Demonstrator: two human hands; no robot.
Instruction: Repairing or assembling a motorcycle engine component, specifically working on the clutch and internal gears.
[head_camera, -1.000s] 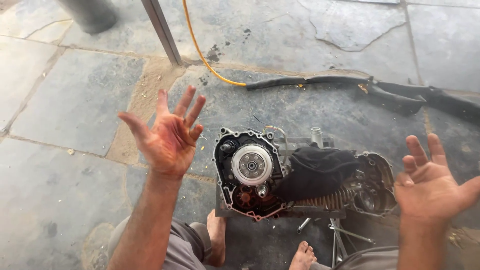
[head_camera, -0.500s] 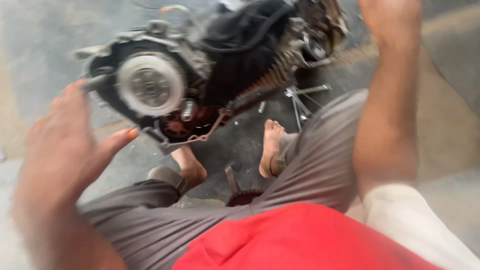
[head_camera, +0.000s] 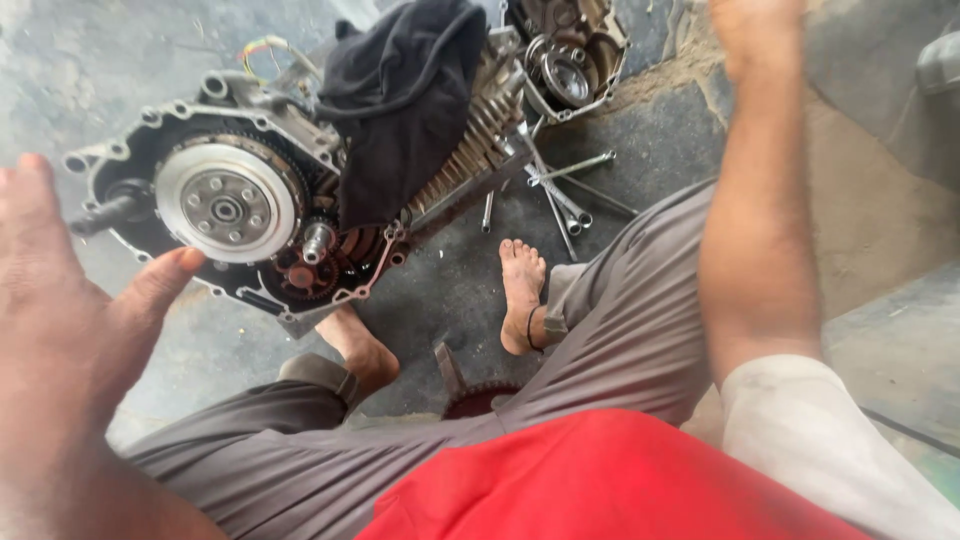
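An opened motorcycle engine lies on the stone floor, its round silver clutch plate facing up. A black cloth is draped over the engine's finned middle. My left hand is raised close to the camera at the left, fingers apart, thumb pointing toward the clutch, holding nothing. My right hand is lifted at the top edge, mostly cut off, with only its heel and the forearm in view. My bare feet rest on the floor just below the engine.
Several long metal wrenches and sockets lie on the floor right of the engine. A second round engine part sits at the top. A toothed gear shows between my knees. Grey trousers and a red shirt fill the foreground.
The view has dropped from the floor ahead to my lap and settled closer over the engine. Both hands, earlier held up palms open, stay raised; the left hand has come nearer the camera.
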